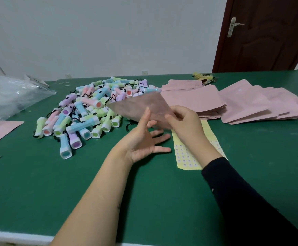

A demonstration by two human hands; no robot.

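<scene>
Starting at my left, the pile of little torches (91, 110) lies on the green worktop (56, 192), just beyond and to the left of my left grip (144, 141). That grip is released: palm up, fingers spread, one straight finger raised against the near face of the pink pouch (141, 105). The pouch is off the worktop, held up between both hands, its long axis running from a far-left corner above the torches down to the right. There my right grip (183, 121) pinches its near-right edge, above the sticker sheet (185, 160). I judge the torches fall to the left grip, which is the nearer; the pouch's mouth I cannot make out.
</scene>
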